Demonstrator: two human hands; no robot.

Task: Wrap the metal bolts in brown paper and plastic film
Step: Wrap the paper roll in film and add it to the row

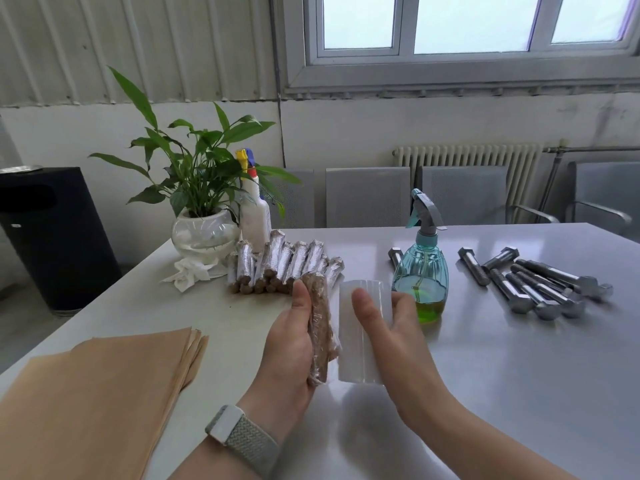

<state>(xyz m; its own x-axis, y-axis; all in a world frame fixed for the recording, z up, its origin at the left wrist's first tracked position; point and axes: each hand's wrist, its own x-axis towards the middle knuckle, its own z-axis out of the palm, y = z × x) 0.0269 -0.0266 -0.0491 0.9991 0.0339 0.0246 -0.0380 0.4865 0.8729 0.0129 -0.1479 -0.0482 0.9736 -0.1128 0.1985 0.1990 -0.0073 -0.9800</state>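
Left hand [294, 344] is gripping the paper-wrapped bolt [320, 327] upright, fingers closed around it, clear film already clinging to its surface. Right hand [388, 327] is clasping the roll of plastic film [356, 336], thumb across its front, roll standing just beside the bolt on its right. Relative to that bolt: finished wrapped bundles [280, 266] are lying just behind, bare metal bolts [540, 282] well to the right, brown paper sheets [93, 393] to the left. No legible writing or brand is showing anywhere

Both forearms are bare, no sleeves showing. Just behind the left hand [291, 344], a grey woven fabric wristband [242, 436] with a white clasp circles the wrist.
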